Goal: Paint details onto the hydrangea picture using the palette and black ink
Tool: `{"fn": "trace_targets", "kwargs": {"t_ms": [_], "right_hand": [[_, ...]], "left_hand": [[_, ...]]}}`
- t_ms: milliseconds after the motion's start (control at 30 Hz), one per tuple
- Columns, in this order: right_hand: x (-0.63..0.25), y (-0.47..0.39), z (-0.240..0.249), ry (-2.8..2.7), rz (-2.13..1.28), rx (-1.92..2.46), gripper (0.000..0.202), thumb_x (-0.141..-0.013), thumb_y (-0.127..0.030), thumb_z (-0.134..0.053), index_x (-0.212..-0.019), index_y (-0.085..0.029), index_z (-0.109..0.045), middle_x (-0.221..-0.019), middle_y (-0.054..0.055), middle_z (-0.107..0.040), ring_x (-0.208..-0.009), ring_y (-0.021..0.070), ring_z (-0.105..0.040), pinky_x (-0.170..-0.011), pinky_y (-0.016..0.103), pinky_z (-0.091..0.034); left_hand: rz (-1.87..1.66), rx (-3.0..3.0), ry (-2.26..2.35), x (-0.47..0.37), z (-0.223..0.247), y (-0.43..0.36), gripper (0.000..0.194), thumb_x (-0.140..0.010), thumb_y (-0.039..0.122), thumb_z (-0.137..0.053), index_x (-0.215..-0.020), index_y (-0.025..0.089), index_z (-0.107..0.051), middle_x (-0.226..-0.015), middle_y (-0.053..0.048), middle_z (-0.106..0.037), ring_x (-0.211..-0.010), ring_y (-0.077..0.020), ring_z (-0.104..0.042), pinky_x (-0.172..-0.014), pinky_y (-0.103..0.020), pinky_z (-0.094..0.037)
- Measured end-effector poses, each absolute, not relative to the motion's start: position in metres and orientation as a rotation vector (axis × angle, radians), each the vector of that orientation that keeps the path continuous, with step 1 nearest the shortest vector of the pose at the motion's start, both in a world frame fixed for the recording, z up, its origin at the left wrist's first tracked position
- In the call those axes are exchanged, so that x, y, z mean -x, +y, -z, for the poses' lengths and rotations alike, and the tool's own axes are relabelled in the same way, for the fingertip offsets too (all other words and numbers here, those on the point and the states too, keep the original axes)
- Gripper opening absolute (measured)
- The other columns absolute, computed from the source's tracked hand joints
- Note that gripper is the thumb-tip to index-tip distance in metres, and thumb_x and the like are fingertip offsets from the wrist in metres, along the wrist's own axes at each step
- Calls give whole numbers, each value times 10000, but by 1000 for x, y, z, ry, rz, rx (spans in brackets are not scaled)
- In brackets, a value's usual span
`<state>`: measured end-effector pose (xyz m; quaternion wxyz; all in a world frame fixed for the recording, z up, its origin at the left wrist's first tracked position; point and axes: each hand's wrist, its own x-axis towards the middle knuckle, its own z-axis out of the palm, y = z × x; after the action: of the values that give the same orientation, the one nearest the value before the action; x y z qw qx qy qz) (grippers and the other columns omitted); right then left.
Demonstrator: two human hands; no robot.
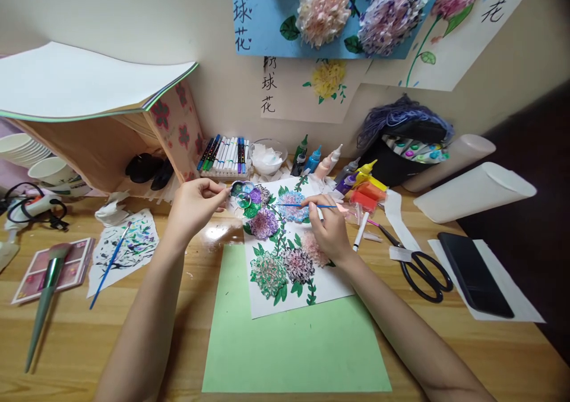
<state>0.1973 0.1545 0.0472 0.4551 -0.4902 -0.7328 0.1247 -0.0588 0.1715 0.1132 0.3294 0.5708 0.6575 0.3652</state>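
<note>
From where I stand, the green sheet lies nearest, the flower picture overlapping its far edge. The hands work apart: the right hand pinches a blue brush over the blue flower; the left hand grips the paint palette. I'd keep that level, dab lightly, and lift the painting wrist clear of the pink flower. Paint bottles stand beyond.
</note>
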Motion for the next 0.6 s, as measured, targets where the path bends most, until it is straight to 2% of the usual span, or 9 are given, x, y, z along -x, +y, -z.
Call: {"fn": "trace_targets", "kwargs": {"t_ms": [300,467,600], "right_hand": [[-221,143,-95,-1438,43,981,261,-888,-216,-394,-712,-208,-587,-676,12,-593,-717,175,-553,-681,342,-431],[-245,125,-135,-1277,327,707,206,-836,-194,-441,-752,-207,-629,-637,10,-584,-647,170,-546,-579,319,-422],[-257,89,-162,-1305,370,624,239,-851,-199,-436,-913,-218,-666,-642,6,-588,-564,156,-554,-508,311,-401]], "left_hand": [[-984,-1493,1706,65,-117,171,318,-658,451,-687,-676,139,-630,-616,-43,-668,-604,-172,-649,-575,-245,-527],[-974,-1549,1748,71,-120,169,341,-657,480,-677,-703,145,-637,-652,-45,-672,-620,-179,-654,-606,-255,-526],[-975,-1585,1791,69,-123,166,357,-653,494,-669,-720,145,-640,-660,-48,-678,-629,-187,-659,-612,-255,-518]]}}
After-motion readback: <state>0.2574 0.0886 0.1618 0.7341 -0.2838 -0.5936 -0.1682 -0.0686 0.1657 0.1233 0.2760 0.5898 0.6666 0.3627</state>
